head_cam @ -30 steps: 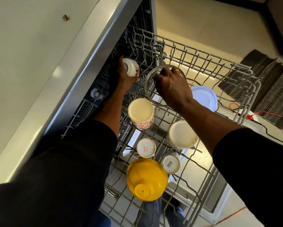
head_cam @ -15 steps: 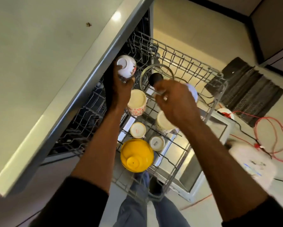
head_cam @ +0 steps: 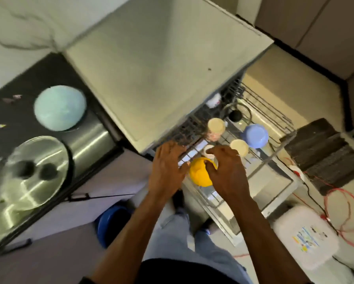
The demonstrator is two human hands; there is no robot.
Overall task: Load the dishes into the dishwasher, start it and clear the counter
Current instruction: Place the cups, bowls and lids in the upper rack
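Both hands low over the front of the dishwasher rack [head_cam: 272, 111]; view blurred.
I read the left hand [head_cam: 167, 169] as spread wide with straight fingers, at 9 o'clock of the upturned yellow bowl [head_cam: 199, 175]. The right hand [head_cam: 227, 173] is at its 3 o'clock with fingers bent; I cannot tell its grip. A blue bowl [head_cam: 254, 136] and a glass lid [head_cam: 235, 115] sit toward 12 o'clock. A pale blue plate [head_cam: 59, 107] remains on the surface, far at 9 o'clock.
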